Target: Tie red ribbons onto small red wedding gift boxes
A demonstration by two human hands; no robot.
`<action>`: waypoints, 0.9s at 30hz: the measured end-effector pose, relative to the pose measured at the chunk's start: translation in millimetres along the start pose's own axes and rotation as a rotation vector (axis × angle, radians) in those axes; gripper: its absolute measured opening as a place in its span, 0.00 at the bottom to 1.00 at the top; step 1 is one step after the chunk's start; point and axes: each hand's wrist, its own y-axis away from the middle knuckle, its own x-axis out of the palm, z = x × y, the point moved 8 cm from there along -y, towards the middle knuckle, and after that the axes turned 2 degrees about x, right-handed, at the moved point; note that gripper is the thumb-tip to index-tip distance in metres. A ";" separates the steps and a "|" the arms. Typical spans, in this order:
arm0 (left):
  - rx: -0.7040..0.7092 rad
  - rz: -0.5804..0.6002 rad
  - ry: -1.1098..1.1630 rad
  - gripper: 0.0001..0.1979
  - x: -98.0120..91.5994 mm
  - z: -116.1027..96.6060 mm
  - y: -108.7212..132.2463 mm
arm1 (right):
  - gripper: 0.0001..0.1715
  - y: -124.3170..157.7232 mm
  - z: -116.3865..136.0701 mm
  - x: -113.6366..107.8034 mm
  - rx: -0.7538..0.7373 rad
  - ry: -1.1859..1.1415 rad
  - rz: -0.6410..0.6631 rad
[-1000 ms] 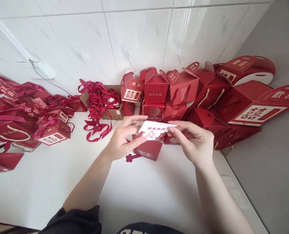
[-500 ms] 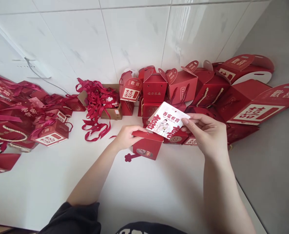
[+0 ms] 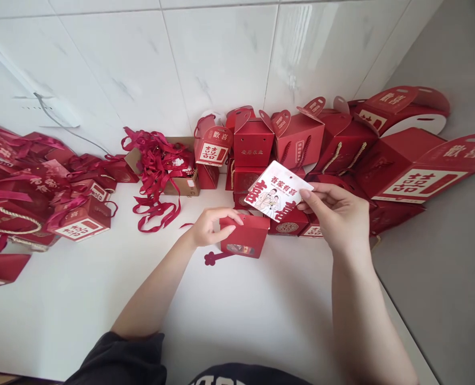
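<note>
Ribboned boxes [image 3: 82,213]: are crowding the far left of the white table [image 3: 205,321].
Carton [image 3: 188,186]: is overflowing with ribbons [image 3: 157,206].
Left hand [image 3: 213,227]: is touching the top of the small red box [image 3: 255,234], thumb and fingers parted.
White card [image 3: 275,192]: is slanting above the box, showing a printed couple.
Right hand [image 3: 337,216]: is pinching the card's right corner.
Stacked boxes [image 3: 397,160]: are filling the right.

Left hand [image 3: 211,227]: now off white card [image 3: 278,192], at red box's [image 3: 253,235] 9 o'clock, fingers parting | card: turned toward camera, right hand [image 3: 339,216] only, box's 1 o'clock
</note>
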 end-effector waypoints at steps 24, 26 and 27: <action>-0.144 0.103 0.188 0.54 -0.2 8.4 -0.3 | 0.09 29.9 0.5 67.0 -0.091 0.311 0.408; -0.045 -0.073 0.046 0.47 -15.7 -2.2 -4.5 | 0.08 30.7 2.6 66.9 -0.095 0.326 0.452; 0.011 -0.141 -0.030 0.42 -20.8 -9.6 -5.3 | 0.07 31.3 4.6 66.6 -0.107 0.346 0.466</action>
